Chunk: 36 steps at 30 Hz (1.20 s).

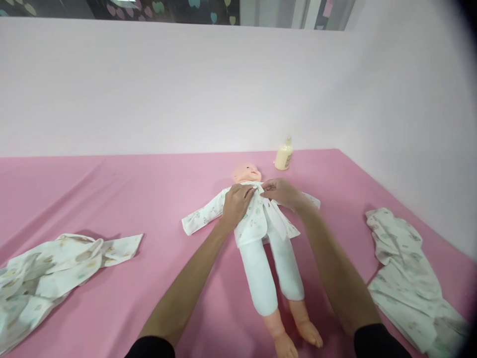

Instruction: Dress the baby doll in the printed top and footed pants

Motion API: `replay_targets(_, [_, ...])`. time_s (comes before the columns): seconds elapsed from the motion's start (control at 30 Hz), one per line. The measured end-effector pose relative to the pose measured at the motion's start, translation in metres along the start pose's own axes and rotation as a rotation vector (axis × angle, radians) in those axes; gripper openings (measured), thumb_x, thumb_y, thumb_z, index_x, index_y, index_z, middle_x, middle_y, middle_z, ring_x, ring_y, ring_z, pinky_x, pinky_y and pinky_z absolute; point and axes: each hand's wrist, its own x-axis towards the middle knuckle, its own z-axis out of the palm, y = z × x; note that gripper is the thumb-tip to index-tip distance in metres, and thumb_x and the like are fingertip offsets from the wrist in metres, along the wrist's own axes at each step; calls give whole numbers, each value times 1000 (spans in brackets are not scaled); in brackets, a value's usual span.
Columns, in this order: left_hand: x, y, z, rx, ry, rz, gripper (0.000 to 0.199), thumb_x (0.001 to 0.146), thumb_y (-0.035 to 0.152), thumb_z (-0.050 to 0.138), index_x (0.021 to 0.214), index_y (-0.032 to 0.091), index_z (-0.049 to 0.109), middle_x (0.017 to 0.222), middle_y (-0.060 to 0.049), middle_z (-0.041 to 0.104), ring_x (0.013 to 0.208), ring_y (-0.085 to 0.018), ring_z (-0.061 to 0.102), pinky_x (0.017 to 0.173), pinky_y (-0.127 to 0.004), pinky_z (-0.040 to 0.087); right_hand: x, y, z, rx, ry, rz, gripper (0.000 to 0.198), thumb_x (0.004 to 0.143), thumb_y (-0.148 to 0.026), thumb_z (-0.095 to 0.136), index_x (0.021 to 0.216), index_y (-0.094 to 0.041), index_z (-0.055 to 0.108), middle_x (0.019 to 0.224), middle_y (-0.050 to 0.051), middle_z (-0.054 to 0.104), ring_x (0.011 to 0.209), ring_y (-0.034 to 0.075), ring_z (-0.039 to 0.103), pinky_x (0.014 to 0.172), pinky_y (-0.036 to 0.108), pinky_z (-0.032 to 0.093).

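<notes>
A baby doll (248,173) lies on its back on the pink sheet, feet toward me. It wears a white patterned baby jacket (251,224), closed near the neck and parted lower down over its white legs. At the upper chest, my left hand (237,204) pinches the jacket's edge beside a small white button (255,187). Just across from it, my right hand (280,192) has its fingertips together on the other front edge of the jacket. One jacket sleeve stretches out to the left; the right sleeve is partly hidden behind my right hand.
A cream pump bottle (283,155) stands behind the doll near the white wall (179,89). Crumpled patterned baby clothes (48,273) lie at the left, and another patterned garment (413,283) lies at the right. The pink sheet (156,199) has some folds at the left.
</notes>
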Motion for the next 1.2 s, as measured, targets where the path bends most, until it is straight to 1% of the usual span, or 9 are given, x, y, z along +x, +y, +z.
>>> replay_targets(0.13, [0, -2, 2, 36, 14, 82, 23, 99, 30, 51, 103, 20, 72, 97, -5, 75, 95, -20, 66, 87, -36, 51, 0, -1, 0, 46, -62, 47, 5, 70, -23, 69, 72, -19, 67, 65, 0, 61, 66, 17, 57, 56, 26, 39])
replay_targets(0.3, [0, -6, 5, 86, 36, 168, 23, 99, 28, 50, 101, 19, 71, 94, -6, 75, 92, -21, 67, 86, -37, 52, -1, -6, -1, 86, -82, 46, 8, 71, -24, 69, 78, -20, 71, 68, 0, 63, 65, 16, 57, 58, 27, 42])
replay_targets(0.43, [0, -6, 6, 89, 76, 212, 21, 99, 27, 51, 100, 18, 70, 92, -6, 74, 89, -20, 67, 82, -36, 53, -4, -10, -1, 68, -117, 39, 15, 72, -22, 67, 85, -21, 73, 64, -1, 60, 65, 17, 57, 57, 27, 42])
replay_targets(0.57, [0, -6, 5, 66, 79, 198, 19, 98, 25, 52, 99, 19, 70, 93, -6, 74, 88, -19, 66, 82, -34, 53, -8, -14, -1, 28, -143, 12, 14, 73, -20, 65, 85, -21, 71, 64, -2, 58, 65, 16, 55, 58, 26, 40])
replay_targets(0.7, [0, -6, 4, 54, 54, 191, 20, 98, 24, 51, 100, 18, 69, 93, -7, 73, 87, -19, 66, 80, -34, 52, -10, -19, 1, -1, -158, -15, 10, 74, -20, 64, 83, -19, 69, 64, -2, 57, 64, 15, 51, 58, 26, 38])
replay_targets(0.83, [0, -4, 2, 63, 30, 175, 22, 99, 25, 48, 99, 18, 69, 95, -7, 73, 89, -20, 65, 83, -35, 50, -12, -22, -2, -2, -199, -45, 4, 76, -23, 65, 78, -19, 66, 64, -1, 57, 65, 14, 50, 60, 26, 38])
replay_targets(0.97, [1, -1, 0, 69, -26, 156, 24, 100, 27, 46, 94, 19, 68, 97, -7, 73, 99, -21, 64, 92, -38, 46, -10, -17, -7, 52, -244, -27, 22, 89, -32, 56, 75, -18, 65, 74, 3, 65, 75, 16, 59, 70, 27, 45])
replay_targets(1.07, [2, 0, 0, 67, -33, 138, 25, 100, 28, 46, 91, 19, 68, 95, -6, 73, 100, -21, 64, 93, -38, 45, -4, -9, -5, 125, -198, 2, 29, 92, -37, 55, 76, -16, 67, 74, 4, 66, 75, 16, 63, 75, 28, 49])
replay_targets(1.2, [2, 1, -1, 29, -16, 108, 22, 99, 27, 48, 89, 20, 67, 95, -5, 72, 97, -20, 63, 91, -36, 44, 5, 2, 5, 228, -81, 1, 19, 83, -34, 66, 77, -15, 69, 73, 3, 66, 65, 13, 59, 66, 26, 50])
